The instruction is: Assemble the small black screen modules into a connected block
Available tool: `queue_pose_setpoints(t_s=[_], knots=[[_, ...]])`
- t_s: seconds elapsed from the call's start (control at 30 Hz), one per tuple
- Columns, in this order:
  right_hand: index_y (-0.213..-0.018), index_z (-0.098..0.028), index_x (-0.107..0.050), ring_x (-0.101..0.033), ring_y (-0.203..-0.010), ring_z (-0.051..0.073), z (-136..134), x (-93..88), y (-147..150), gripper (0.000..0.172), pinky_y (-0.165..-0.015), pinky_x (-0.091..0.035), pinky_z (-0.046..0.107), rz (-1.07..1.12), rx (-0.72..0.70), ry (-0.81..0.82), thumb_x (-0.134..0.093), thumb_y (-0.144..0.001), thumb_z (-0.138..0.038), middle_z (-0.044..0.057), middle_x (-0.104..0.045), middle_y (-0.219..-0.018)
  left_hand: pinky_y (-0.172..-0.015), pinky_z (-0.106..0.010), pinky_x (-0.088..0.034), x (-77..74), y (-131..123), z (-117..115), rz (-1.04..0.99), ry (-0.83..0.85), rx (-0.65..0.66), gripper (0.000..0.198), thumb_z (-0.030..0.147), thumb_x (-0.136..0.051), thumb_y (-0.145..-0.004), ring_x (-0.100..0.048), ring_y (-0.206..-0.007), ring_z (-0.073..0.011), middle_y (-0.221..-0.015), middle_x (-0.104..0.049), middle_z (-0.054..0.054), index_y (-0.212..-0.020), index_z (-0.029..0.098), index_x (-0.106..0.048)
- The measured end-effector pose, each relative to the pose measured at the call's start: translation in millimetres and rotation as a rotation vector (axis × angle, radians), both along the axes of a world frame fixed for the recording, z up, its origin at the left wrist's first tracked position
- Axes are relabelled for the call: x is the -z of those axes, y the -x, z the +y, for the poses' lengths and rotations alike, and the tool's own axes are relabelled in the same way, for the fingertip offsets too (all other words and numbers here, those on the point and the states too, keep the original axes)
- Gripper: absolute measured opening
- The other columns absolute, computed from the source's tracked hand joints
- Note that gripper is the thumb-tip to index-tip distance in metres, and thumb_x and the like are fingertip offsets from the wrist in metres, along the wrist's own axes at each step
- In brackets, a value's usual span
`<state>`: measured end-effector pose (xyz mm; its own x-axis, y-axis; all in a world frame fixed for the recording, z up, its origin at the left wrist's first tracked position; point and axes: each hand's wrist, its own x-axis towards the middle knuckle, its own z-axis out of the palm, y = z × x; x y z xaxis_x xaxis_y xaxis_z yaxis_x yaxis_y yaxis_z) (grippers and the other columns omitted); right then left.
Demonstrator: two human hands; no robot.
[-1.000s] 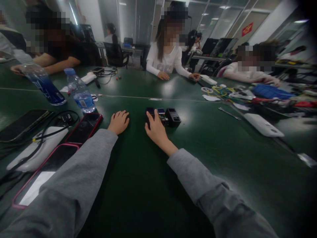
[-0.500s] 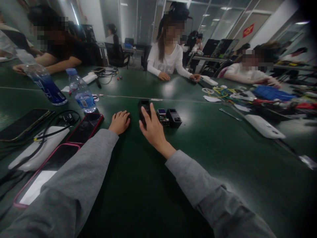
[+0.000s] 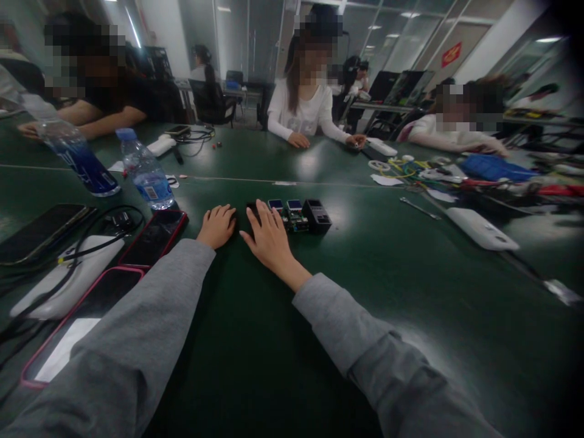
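Observation:
My left hand (image 3: pixel 218 226) lies palm down on the green table, its fingers stretched out and nothing in it. To its right, my right hand (image 3: pixel 270 242) has its fingers spread over a small black case (image 3: pixel 252 208), which it mostly hides; whether it touches the case I cannot tell. Beside those fingers the small screen of one circuit board (image 3: pixel 275 204) shows. A second circuit board (image 3: pixel 297 219) with a screen lies right of it. At the right end of this row stands another black case (image 3: pixel 317 216) with openings in it.
Left are phones (image 3: pixel 154 238), a white power strip (image 3: pixel 68 277) with black cables, and two bottles, one clear (image 3: pixel 148 176), one with blue wrap (image 3: pixel 84 155). A wrench-like tool (image 3: pixel 420 208), a white block (image 3: pixel 482 229) and tangled wires (image 3: pixel 410 167) lie right. Other people sit opposite.
My right hand has moved left along with the black case under it, and the first board's screen now shows beside it. My left hand stays on the table. The view has shifted slightly.

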<state>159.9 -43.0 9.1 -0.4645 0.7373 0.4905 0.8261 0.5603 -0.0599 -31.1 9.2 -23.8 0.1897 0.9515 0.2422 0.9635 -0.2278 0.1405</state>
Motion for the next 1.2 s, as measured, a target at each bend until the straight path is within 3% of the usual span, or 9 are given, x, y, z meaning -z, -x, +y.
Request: queue_pose_setpoints(t_s=[0.2, 0.33, 0.47, 0.63, 0.77, 0.93, 1.07, 1.2], knots=[[-0.147, -0.013, -0.041, -0.010, -0.150, 0.030, 7.8, 3.5, -23.1, 0.057, -0.121, -0.016, 0.051, 0.088, 0.115, -0.009, -0.036, -0.103, -0.049, 0.016, -0.022, -0.160, -0.115, -0.053, -0.031, -0.8, -1.0, -0.5, -0.009, -0.005, -0.009, 0.044, 0.033, -0.035, -0.099, -0.039, -0.139, -0.0295, -0.151, -0.046, -0.009, -0.139, 0.020, -0.049], [-0.148, -0.016, -0.040, -0.005, -0.151, 0.027, 7.3, 6.5, -25.0, 0.060, -0.122, -0.010, 0.052, 0.033, 0.027, -0.015, -0.035, -0.102, -0.054, 0.014, -0.021, -0.161, -0.115, -0.053, -0.032, -1.5, -1.9, -1.1, -0.012, -0.007, -0.011, 0.044, 0.033, -0.035, -0.099, -0.040, -0.139, -0.0294, -0.150, -0.047, -0.010, -0.138, 0.018, -0.050], [-0.149, -0.013, -0.039, -0.010, -0.150, 0.026, -0.5, 8.8, -15.9, 0.058, -0.123, -0.010, 0.049, -0.066, -0.069, -0.014, -0.038, -0.102, -0.049, 0.015, -0.025, -0.159, -0.115, -0.054, -0.031, -2.2, -1.9, -2.2, -0.021, 0.000, -0.009, 0.044, 0.032, -0.035, -0.099, -0.039, -0.139, -0.0294, -0.151, -0.046, -0.010, -0.139, 0.020, -0.049], [-0.150, -0.012, -0.036, -0.016, -0.149, 0.025, -1.4, 13.7, -10.4, 0.051, -0.123, -0.013, 0.050, -0.072, -0.053, -0.004, -0.036, -0.104, -0.035, 0.015, -0.029, -0.158, -0.115, -0.055, -0.031, -3.5, -2.3, -3.1, -0.031, 0.006, -0.010, 0.044, 0.032, -0.035, -0.099, -0.039, -0.139, -0.0301, -0.151, -0.046, -0.010, -0.139, 0.019, -0.049], [-0.151, -0.014, -0.035, -0.016, -0.150, 0.023, 1.3, 8.0, -13.9, 0.052, -0.122, -0.014, 0.049, -0.017, -0.035, -0.009, -0.033, -0.105, -0.039, 0.012, -0.030, -0.158, -0.115, -0.055, -0.031, -4.2, -2.1, -2.7, -0.024, 0.016, -0.012, 0.044, 0.032, -0.035, -0.099, -0.039, -0.140, -0.0300, -0.151, -0.046, -0.010, -0.139, 0.020, -0.049], [-0.147, -0.017, -0.040, -0.021, -0.148, 0.020, -0.9, -1.0, -45.0, 0.046, -0.121, -0.018, 0.047, 0.116, 0.055, -0.036, -0.025, -0.106, -0.030, 0.008, -0.036, -0.155, -0.116, -0.054, -0.030, -4.8, -1.3, -2.1, -0.022, 0.023, -0.010, 0.044, 0.033, -0.036, -0.099, -0.039, -0.140, -0.0287, -0.151, -0.045, -0.010, -0.139, 0.020, -0.049], [-0.146, -0.015, -0.041, -0.022, -0.148, 0.021, -5.2, 5.7, -78.0, 0.046, -0.120, -0.021, 0.047, 0.110, 0.058, -0.037, -0.030, -0.103, -0.025, 0.009, -0.035, -0.156, -0.116, -0.054, -0.030, -4.7, -1.1, -2.4, -0.028, 0.025, -0.006, 0.045, 0.033, -0.036, -0.099, -0.038, -0.140, -0.0289, -0.151, -0.045, -0.010, -0.139, 0.019, -0.049], [-0.147, -0.017, -0.041, -0.025, -0.147, 0.021, -6.3, 12.1, -87.2, 0.046, -0.120, -0.021, 0.048, 0.050, 0.012, 0.009, -0.031, -0.103, -0.026, 0.008, -0.037, -0.155, -0.116, -0.054, -0.030, -3.4, -0.1, -2.0, -0.027, 0.025, -0.001, 0.045, 0.034, -0.035, -0.099, -0.038, -0.140, -0.0293, -0.152, -0.045, -0.010, -0.140, 0.018, -0.048]])
